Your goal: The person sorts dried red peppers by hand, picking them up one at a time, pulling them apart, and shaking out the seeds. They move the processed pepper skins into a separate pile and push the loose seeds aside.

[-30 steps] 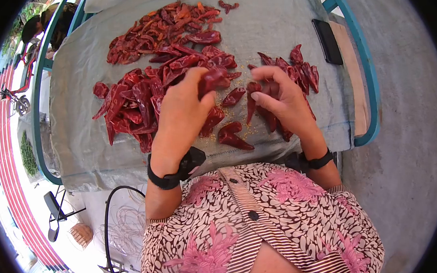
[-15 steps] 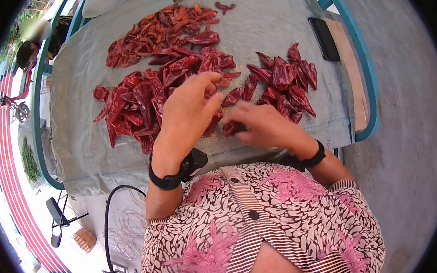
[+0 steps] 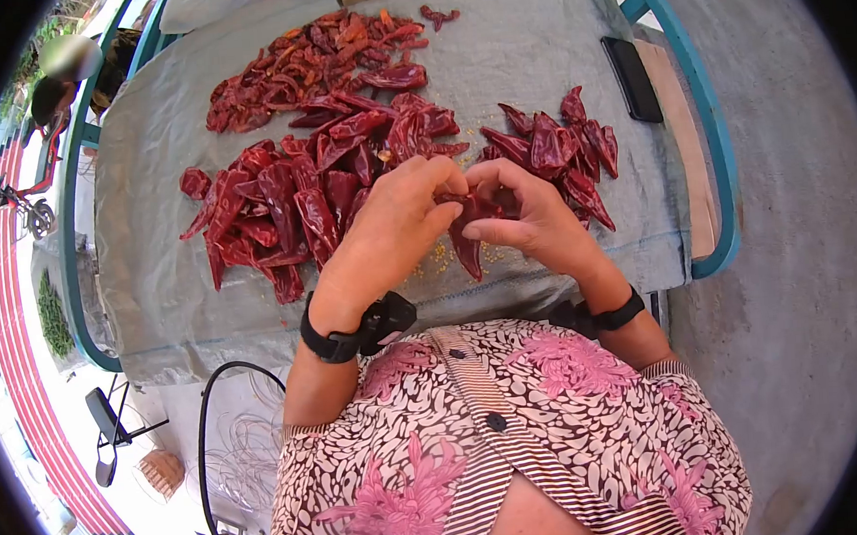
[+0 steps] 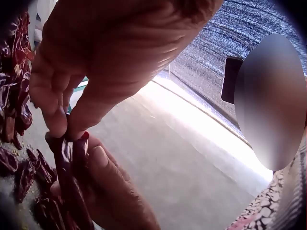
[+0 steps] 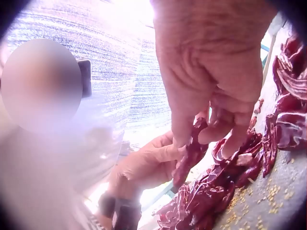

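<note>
In the head view, a dried red chili pepper hangs point-down between both hands above the cloth. My left hand pinches its upper end with thumb and fingers. From the other side my right hand grips the same pepper, fingertips close to the left ones. The left wrist view shows the wrinkled, glossy pepper upright between the two thumbs. Just left of my hands lies a large heap of whole dried chilies; a smaller pile of chilies lies to the right.
Shrivelled orange-red chili pieces are spread at the back of the grey cloth. Yellow seeds are scattered near the hands. A black phone lies by the right edge, inside a teal metal frame.
My right hand went down to a pepper near the front, then rose to meet the left hand. Both hands now hold one chili pepper together. The left hand moved slightly right and down.
</note>
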`<state>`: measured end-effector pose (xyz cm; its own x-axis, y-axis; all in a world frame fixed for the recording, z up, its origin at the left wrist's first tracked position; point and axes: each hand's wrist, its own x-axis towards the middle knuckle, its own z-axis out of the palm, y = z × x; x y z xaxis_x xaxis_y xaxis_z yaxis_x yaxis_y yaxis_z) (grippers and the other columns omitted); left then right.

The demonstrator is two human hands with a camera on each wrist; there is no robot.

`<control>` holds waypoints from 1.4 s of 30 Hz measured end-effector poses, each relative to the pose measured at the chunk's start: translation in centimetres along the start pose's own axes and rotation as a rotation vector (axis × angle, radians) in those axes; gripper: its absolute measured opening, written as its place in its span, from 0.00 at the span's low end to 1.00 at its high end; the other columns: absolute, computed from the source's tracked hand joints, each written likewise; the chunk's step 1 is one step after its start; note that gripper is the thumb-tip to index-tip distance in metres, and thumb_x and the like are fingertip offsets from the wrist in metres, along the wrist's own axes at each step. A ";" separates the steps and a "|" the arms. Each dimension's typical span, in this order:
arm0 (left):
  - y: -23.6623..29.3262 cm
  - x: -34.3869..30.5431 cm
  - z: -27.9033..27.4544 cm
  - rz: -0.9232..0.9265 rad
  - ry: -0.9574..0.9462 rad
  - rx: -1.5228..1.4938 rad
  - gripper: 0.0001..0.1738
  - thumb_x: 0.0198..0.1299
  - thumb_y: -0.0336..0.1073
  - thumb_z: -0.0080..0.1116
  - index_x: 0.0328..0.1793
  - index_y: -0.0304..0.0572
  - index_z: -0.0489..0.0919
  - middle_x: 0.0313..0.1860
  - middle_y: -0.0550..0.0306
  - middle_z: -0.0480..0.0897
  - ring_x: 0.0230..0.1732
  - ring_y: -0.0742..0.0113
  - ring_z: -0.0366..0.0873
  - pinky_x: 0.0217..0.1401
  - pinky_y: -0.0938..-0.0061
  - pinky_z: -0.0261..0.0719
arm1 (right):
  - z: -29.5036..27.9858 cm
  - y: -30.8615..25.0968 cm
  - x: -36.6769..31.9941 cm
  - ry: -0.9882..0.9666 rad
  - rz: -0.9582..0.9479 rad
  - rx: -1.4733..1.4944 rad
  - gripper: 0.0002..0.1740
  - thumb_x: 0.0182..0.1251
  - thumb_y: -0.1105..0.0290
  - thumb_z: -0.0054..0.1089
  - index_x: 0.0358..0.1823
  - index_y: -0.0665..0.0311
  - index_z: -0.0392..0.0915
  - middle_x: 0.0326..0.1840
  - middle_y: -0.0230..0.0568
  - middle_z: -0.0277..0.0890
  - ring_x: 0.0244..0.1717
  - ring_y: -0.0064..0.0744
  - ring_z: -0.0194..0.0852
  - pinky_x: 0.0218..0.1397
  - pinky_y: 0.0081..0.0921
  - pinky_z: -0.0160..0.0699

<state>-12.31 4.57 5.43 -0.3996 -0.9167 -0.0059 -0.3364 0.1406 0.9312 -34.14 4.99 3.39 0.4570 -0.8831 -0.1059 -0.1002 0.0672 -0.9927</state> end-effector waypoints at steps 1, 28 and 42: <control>0.0 0.0 -0.1 0.007 0.024 -0.015 0.11 0.64 0.23 0.63 0.52 0.36 0.82 0.40 0.60 0.79 0.32 0.75 0.75 0.36 0.75 0.76 | -0.4 -0.2 0.0 -0.013 0.014 -0.025 0.24 0.67 0.76 0.74 0.63 0.64 0.76 0.48 0.31 0.79 0.43 0.18 0.80 0.46 0.21 0.80; -0.2 1.0 3.2 0.041 -0.071 -0.072 0.23 0.64 0.26 0.66 0.66 0.37 0.78 0.42 0.53 0.88 0.35 0.68 0.83 0.44 0.70 0.83 | -2.3 -1.7 -1.5 0.124 -0.107 -0.313 0.19 0.62 0.82 0.69 0.55 0.63 0.82 0.53 0.38 0.80 0.44 0.29 0.85 0.45 0.25 0.84; 0.1 0.1 -1.3 -0.080 0.371 0.288 0.22 0.65 0.27 0.65 0.66 0.41 0.82 0.47 0.57 0.78 0.31 0.75 0.73 0.39 0.78 0.75 | -7.4 1.3 -0.9 0.292 -0.305 -1.252 0.16 0.64 0.80 0.64 0.52 0.57 0.87 0.56 0.34 0.85 0.62 0.44 0.78 0.67 0.38 0.73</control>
<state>-11.26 4.00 5.99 -0.0486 -0.9932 0.1057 -0.5973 0.1137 0.7939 -41.23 2.48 2.63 0.4162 -0.8638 0.2839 -0.8437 -0.4833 -0.2337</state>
